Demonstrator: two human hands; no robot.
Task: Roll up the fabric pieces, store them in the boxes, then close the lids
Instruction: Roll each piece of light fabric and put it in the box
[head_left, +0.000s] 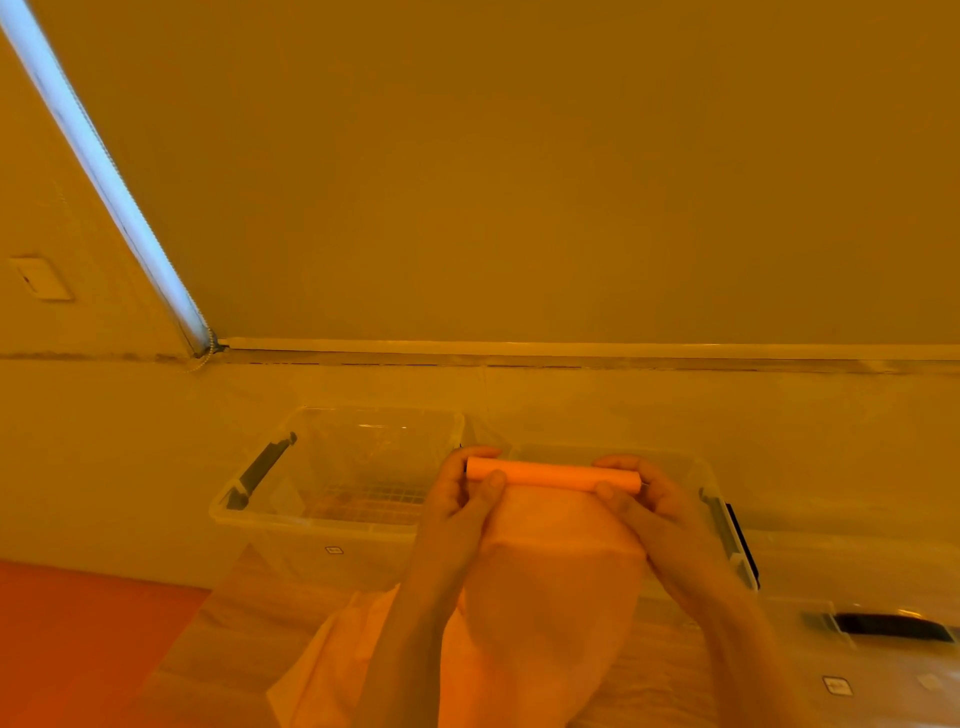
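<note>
Head view: two clear plastic boxes, left box (337, 483) open, right box (696, 478) behind hands. One orange fabric piece (550, 571), rolled top edge lying left-right, tail hanging down. Left hand (460, 499) and right hand (649, 499) pinching roll ends, held above the surface (249, 623).

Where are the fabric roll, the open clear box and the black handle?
fabric roll (550, 474), head view, middle of the rolled part
clear box (311, 525), head view, near rim
black handle (891, 626), head view, its middle
</note>
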